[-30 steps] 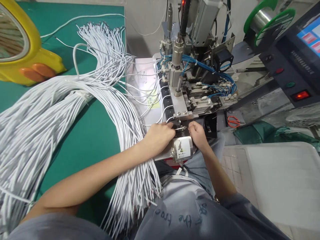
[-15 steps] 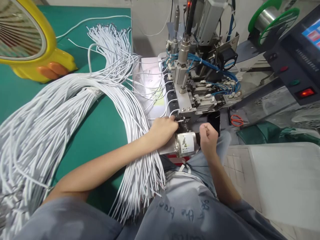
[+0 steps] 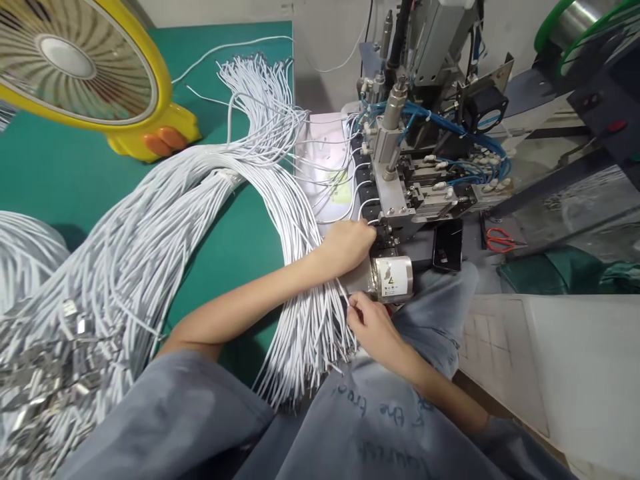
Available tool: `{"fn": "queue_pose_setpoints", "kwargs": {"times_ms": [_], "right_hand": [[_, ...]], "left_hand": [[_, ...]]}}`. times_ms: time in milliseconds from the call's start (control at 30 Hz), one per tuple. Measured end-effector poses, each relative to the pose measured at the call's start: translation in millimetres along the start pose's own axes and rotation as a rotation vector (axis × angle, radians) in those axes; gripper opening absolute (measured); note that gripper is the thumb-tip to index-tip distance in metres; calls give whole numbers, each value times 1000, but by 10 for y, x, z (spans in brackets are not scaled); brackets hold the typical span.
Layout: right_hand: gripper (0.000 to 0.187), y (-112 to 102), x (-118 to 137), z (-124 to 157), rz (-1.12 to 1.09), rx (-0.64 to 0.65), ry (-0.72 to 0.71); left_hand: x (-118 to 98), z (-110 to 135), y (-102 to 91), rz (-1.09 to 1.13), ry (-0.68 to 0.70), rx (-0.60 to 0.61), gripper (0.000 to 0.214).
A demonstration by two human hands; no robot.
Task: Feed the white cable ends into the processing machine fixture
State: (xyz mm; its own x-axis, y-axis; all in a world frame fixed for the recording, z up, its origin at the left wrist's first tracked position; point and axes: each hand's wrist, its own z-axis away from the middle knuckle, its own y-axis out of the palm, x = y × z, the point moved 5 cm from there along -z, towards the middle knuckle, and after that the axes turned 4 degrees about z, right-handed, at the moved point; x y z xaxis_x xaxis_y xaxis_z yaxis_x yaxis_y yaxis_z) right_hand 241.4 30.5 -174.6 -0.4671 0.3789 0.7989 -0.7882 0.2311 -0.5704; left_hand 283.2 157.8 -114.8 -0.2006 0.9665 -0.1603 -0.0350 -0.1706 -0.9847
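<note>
Resting at the near end of the machine [image 3: 395, 167], the left hand [image 3: 347, 247] is curled with its knuckles up, and those knuckles hide its fingertips; whether they pinch a cable cannot be told. The right hand [image 3: 371, 325] is half curled, thumb and forefinger brought close together at the edge of the white cables [image 3: 293, 213]. One strand seems to reach these fingertips, but whether it is gripped is hard to make out.

The cables lie in a thick bundle over the green table [image 3: 215, 250], passing under the left forearm, their lower ends near the person's lap. The fan [image 3: 70, 57], the spool [image 3: 580, 17] and the control box [image 3: 610, 100] are cut off by the picture's edges, as is a heap of shiny metal ends [image 3: 55, 380] at lower left.

Two hands show, with one fan, one spool, one labelled tin [image 3: 394, 279], one phone [image 3: 447, 245] and one pair of red scissors [image 3: 500, 240]. The cables are too many to count; several thin ones run into the machine.

Half a second ago the right hand was a loose fist beside the phone; now it is left of the tin. More of the fan shows, and the control box's lit screen has left the view.
</note>
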Motion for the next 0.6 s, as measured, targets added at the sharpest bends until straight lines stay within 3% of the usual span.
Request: {"fn": "queue_pose_setpoints", "kwargs": {"times_ms": [167,267,367,433,500,600], "right_hand": [[23,-371,-29,92,29,7,-58],[23,-792,-72,121,12,-79,-70],[12,-1178,-76,138,-112,-305,-76],[11,-1305,-71,145,-263,-441,-84],[11,-1322,-77,139,-446,-529,-102],[15,-1235,-107,89,-670,-532,-134]], "left_hand": [[-456,186,-137,699,366,27,30],[-531,228,-141,1015,391,35,28],[-472,197,-77,1138,292,44,36],[-440,183,-56,1169,269,66,36],[-422,183,-81,1164,284,61,31],[-396,198,-175,1109,320,-20,30]]}}
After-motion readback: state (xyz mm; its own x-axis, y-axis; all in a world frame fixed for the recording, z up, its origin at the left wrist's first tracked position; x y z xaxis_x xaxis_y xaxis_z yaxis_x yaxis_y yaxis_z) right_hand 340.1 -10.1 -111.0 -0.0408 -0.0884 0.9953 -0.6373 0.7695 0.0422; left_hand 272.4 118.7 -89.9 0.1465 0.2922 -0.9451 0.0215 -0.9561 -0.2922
